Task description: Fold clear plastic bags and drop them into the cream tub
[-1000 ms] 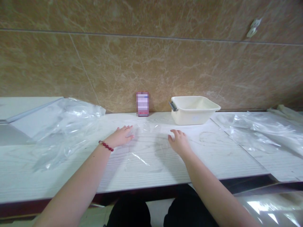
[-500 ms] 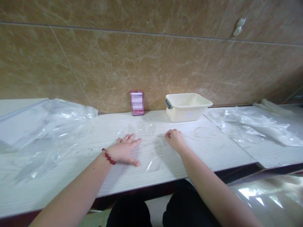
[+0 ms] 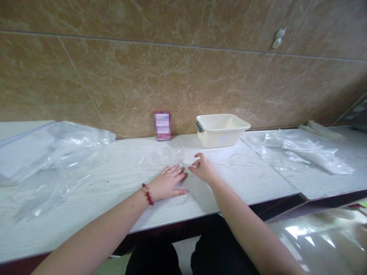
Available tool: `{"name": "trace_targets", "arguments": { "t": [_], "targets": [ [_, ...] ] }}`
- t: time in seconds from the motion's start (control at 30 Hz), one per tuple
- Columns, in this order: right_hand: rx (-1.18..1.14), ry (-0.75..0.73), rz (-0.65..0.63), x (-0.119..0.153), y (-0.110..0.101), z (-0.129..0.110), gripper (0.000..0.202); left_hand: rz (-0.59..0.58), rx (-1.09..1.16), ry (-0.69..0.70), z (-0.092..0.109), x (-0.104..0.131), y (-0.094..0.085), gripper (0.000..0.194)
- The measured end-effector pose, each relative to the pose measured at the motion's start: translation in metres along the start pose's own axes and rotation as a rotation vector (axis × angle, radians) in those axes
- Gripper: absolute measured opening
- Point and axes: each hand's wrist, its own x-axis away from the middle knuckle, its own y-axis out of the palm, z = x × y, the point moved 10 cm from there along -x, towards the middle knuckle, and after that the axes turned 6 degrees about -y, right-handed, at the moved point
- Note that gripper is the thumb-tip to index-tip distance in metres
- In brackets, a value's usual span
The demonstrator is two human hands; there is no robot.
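Film (image 3: 168,154), clear and very thin, is laid flat on the white surface (image 3: 114,198), its far edge broken into rounded, finger-like lobes. Change noted against the previous half second: the left hand (image 3: 166,186) has been shifted rightward across the sheet, and the right hand (image 3: 203,170) has been brought in toward it, so that the two are now nearly together. Left grip: palm down, digits spread, pressed to the plastic. Right grip: thumb and forefinger pinched at the near-side film edge, a glint of plastic seen at the tips. By judgement, the sheet is thus steadied by one hand while its edge is controlled by the other.

Materials: the surface is pale, matt and streaked like wood grain. Crumpled, glossy plastic is heaped at left (image 3: 83,143) and more at right (image 3: 309,151). A cream tub (image 3: 219,138), rigid and round-cornered with a grey clip (image 3: 198,126), is set near the wall (image 3: 172,76), which is brown, veined and polished. A small upright packet (image 3: 162,126) is stood beside it; its print is obscured. Red round beads (image 3: 148,194) are worn at the left wrist.
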Motion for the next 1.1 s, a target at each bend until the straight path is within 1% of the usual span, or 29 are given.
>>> {"name": "trace_targets", "arguments": {
  "t": [0.07, 0.13, 0.17, 0.2, 0.23, 0.27, 0.3, 0.33, 0.4, 0.43, 0.5, 0.57, 0.63, 0.73, 0.83, 0.9, 1.0, 1.1],
  "targets": [
    [-0.023, -0.022, -0.025, 0.003, 0.002, -0.004, 0.04, 0.025, 0.051, -0.008, 0.001, -0.003, -0.007, 0.058],
    [-0.043, -0.05, -0.045, 0.005, 0.003, -0.009, 0.034, 0.102, 0.155, -0.067, -0.004, -0.011, -0.022, 0.045],
    [-0.049, -0.068, -0.048, 0.005, 0.003, -0.012, 0.032, 0.147, 0.234, -0.136, -0.011, -0.016, -0.03, 0.041],
    [-0.053, -0.089, -0.049, 0.005, 0.003, -0.015, 0.031, 0.189, 0.333, -0.237, -0.021, -0.02, -0.037, 0.04],
    [-0.053, -0.108, -0.048, 0.005, 0.003, -0.018, 0.03, 0.195, 0.45, -0.357, -0.033, -0.024, -0.038, 0.039],
    [-0.049, -0.122, -0.049, 0.005, 0.003, -0.02, 0.03, 0.162, 0.585, -0.479, -0.043, -0.026, -0.032, 0.04],
    [-0.043, -0.13, -0.052, 0.005, 0.004, -0.022, 0.031, 0.107, 0.726, -0.578, -0.05, -0.026, -0.023, 0.042],
    [-0.034, -0.135, -0.059, 0.005, 0.005, -0.023, 0.031, 0.044, 0.871, -0.645, -0.052, -0.027, -0.012, 0.044],
    [-0.027, -0.146, -0.082, 0.006, 0.009, -0.026, 0.031, -0.038, 1.126, -0.692, -0.049, -0.027, 0.003, 0.042],
    [-0.03, -0.153, -0.096, 0.006, 0.011, -0.027, 0.03, -0.048, 1.224, -0.684, -0.047, -0.028, 0.008, 0.038],
    [-0.041, -0.175, -0.124, 0.007, 0.015, -0.031, 0.03, -0.019, 1.349, -0.657, -0.046, -0.028, 0.012, 0.029],
    [-0.047, -0.199, -0.151, 0.009, 0.017, -0.036, 0.029, 0.028, 1.367, -0.629, -0.049, -0.027, 0.013, 0.025],
    [-0.049, -0.213, -0.161, 0.01, 0.016, -0.038, 0.03, 0.057, 1.299, -0.612, -0.053, -0.027, 0.012, 0.021],
    [-0.058, -0.206, -0.138, 0.011, 0.01, -0.037, 0.031, 0.028, 1.128, -0.61, -0.059, -0.027, 0.012, 0.016],
    [0.027, -0.163, -0.111, 0.01, 0.003, -0.028, 0.02, 0.012, 0.99, -0.602, -0.064, -0.026, 0.011, 0.019],
    [0.112, -0.152, -0.116, 0.01, 0.003, -0.023, 0.021, 0.028, 0.904, -0.61, -0.068, -0.024, 0.008, 0.023],
    [0.186, -0.182, -0.17, 0.011, 0.01, -0.024, 0.022, 0.043, 0.793, -0.633, -0.072, -0.022, 0.004, 0.027],
    [0.224, -0.213, -0.217, 0.013, 0.015, -0.028, 0.022, 0.045, 0.741, -0.633, -0.072, -0.022, 0.003, 0.028]
  ]
}}
